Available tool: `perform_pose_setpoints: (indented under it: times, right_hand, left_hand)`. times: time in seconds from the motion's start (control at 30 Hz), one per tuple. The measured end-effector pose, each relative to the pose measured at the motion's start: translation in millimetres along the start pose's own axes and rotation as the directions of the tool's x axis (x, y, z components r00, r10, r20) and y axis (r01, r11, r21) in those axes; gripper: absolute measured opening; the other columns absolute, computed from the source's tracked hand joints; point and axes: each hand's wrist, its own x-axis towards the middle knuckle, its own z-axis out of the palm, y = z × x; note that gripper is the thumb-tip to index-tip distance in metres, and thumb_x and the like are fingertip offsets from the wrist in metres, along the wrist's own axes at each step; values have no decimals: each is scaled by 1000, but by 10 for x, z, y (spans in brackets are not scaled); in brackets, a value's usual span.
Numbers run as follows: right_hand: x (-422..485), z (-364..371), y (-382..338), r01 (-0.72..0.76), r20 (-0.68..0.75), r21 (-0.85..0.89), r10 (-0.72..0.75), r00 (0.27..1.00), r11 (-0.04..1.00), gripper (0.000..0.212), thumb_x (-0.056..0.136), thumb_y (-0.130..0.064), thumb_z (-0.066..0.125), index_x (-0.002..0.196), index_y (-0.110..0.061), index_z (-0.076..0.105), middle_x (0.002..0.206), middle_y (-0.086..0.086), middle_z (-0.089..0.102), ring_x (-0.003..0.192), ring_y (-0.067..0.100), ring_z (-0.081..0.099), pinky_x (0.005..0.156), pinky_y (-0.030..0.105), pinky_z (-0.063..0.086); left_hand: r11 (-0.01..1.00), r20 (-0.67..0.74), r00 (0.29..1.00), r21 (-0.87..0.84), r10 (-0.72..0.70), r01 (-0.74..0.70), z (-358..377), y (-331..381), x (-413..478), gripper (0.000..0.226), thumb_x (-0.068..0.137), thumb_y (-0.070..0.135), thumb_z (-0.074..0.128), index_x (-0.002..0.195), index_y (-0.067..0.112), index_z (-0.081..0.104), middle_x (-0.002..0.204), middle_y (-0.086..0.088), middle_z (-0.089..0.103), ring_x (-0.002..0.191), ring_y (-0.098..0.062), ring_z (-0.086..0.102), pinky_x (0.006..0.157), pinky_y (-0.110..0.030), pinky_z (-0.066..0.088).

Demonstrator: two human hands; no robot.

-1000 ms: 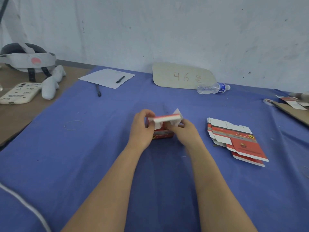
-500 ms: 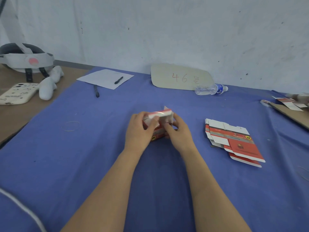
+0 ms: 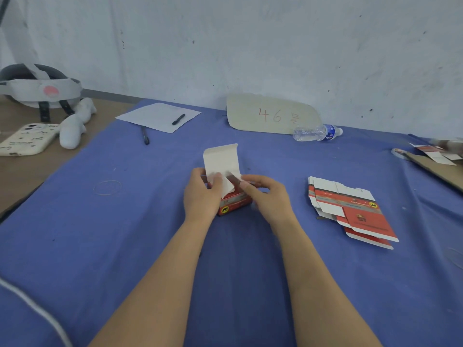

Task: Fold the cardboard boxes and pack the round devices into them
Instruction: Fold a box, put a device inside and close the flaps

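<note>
A small red and white cardboard box (image 3: pixel 234 202) stands on the blue cloth in the middle. Its white lid flap (image 3: pixel 220 159) points straight up and a side flap is bent inward. My left hand (image 3: pixel 200 194) grips the box's left side, thumb on the side flap. My right hand (image 3: pixel 268 196) holds the right side, fingers curled at the top edge. A stack of flat unfolded red and white boxes (image 3: pixel 350 209) lies to the right. No round device is in sight.
At the back lie a paper sheet (image 3: pixel 157 116) with a pen, a second pen (image 3: pixel 144 135), a cardboard sign (image 3: pixel 270 113) and a water bottle (image 3: pixel 317 132). A phone (image 3: pixel 27 141) and a headset (image 3: pixel 37 86) sit far left. A rubber band (image 3: pixel 107 187) lies on the cloth.
The box's top was held closed half a second ago; now the lid flap stands open and upright. Both hands have stayed on the box's sides.
</note>
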Motion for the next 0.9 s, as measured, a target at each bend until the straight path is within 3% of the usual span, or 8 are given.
perform_pose_setpoints:
  times: [0.1,0.2,0.3,0.53,0.73,0.9]
  right_hand:
    - [8,18,10,36,-229,-177,-77,970,983,11,88,-32,67,91,-26,58,76,-15,57,68,0,54,56,5,39]
    - [-3,44,20,26,-331,-239,-107,938,971,22,87,-33,67,86,-18,51,72,-9,56,67,8,54,55,16,41]
    - [-14,66,-19,77,-290,-361,-191,938,929,20,90,-30,64,83,-16,51,70,-4,57,69,17,55,61,32,46]
    - [-53,123,-117,162,-243,-385,-269,932,909,9,94,-20,57,88,-12,58,80,-1,64,75,18,60,70,38,52]
    - [-46,113,-90,115,-312,-316,-217,925,942,13,94,-19,56,105,-14,54,90,-1,65,83,17,59,72,31,48]
    - [-12,84,-68,113,-283,-464,-268,921,879,13,95,-18,54,97,-12,65,97,0,62,80,15,55,70,26,43]
  left_hand:
    - [998,58,998,60,22,-25,6,-3,-14,5,95,25,53,99,23,49,87,13,55,84,-11,55,69,-28,45]
    - [996,87,996,83,31,-38,20,36,-34,8,96,21,51,103,18,54,97,6,59,89,-14,56,74,-32,49]
    - [994,79,996,99,42,-49,20,65,-53,17,95,18,50,109,14,57,101,4,60,88,-15,55,75,-32,48]
    - [983,86,994,164,70,-84,17,104,-83,18,95,18,51,111,12,58,107,-2,62,91,-18,56,74,-33,47]
    - [977,94,993,192,72,-89,26,118,-104,20,95,17,50,112,10,57,110,-5,61,97,-22,57,77,-36,48]
    - [973,107,991,210,77,-98,26,133,-120,20,96,17,49,113,10,55,113,-6,61,99,-23,58,81,-41,51]
